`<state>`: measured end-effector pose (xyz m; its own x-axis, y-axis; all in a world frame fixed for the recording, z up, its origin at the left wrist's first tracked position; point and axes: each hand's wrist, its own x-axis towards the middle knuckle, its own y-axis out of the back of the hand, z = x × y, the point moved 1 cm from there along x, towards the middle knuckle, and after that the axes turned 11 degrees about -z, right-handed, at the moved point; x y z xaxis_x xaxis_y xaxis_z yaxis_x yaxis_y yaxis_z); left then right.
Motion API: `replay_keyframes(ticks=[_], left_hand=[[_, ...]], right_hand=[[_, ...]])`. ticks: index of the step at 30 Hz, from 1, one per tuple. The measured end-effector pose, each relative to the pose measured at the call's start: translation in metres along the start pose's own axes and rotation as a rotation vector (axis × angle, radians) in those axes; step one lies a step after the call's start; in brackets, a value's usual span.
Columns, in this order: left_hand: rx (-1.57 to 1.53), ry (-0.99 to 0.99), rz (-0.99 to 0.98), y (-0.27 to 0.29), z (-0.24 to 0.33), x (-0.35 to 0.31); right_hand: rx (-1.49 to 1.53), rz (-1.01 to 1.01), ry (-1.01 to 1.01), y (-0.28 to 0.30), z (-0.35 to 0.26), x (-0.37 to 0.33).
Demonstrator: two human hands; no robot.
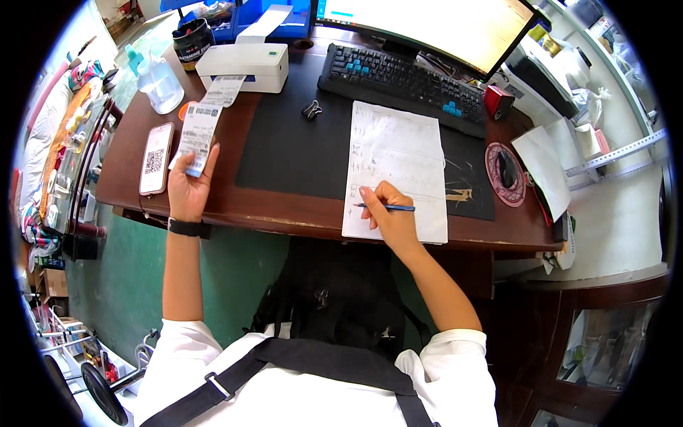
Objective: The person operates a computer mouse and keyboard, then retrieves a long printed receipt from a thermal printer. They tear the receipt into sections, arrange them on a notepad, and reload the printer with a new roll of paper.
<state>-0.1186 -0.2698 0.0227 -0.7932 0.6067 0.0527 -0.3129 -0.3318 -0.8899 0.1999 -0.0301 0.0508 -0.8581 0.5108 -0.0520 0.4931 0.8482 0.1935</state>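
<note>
Between the thumb and fingers of my left hand (191, 186) is the lower end of a strip of printed labels (201, 127). The strip runs up to the front of a white label printer (245, 67). My right hand (390, 219) is closed round a blue pen (388, 207), its tip pointing left over a paper sheet (395, 153) with handwriting. That hand rests on the lower part of the sheet, near the desk's front edge. A phone (156, 158) showing a square code lies on the desk just left of my left hand.
A black keyboard (402, 82) sits below the monitor (434, 25). On the dark desk mat (292, 149) lies a black binder clip (311, 109). A mouse (506, 169) rests on a round pad at right. A clear bottle (160, 85) and a black tub (193, 43) stand at far left.
</note>
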Motion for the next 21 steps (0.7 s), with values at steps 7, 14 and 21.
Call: replay_keyframes(ticks=[7,14,21], left_hand=[[0.069,0.041,-0.001,0.001,-0.008,-0.021],[0.204,0.003,-0.004,-0.001,-0.018,-0.027],[0.254,-0.061,-0.064,0.005,-0.022,-0.033]], right_hand=[[-0.146,0.082,0.087,-0.005,0.021,-0.003],[0.114,0.02,0.047,-0.001,0.016,0.003],[-0.053,-0.007,-0.021,0.003,0.018,0.001]])
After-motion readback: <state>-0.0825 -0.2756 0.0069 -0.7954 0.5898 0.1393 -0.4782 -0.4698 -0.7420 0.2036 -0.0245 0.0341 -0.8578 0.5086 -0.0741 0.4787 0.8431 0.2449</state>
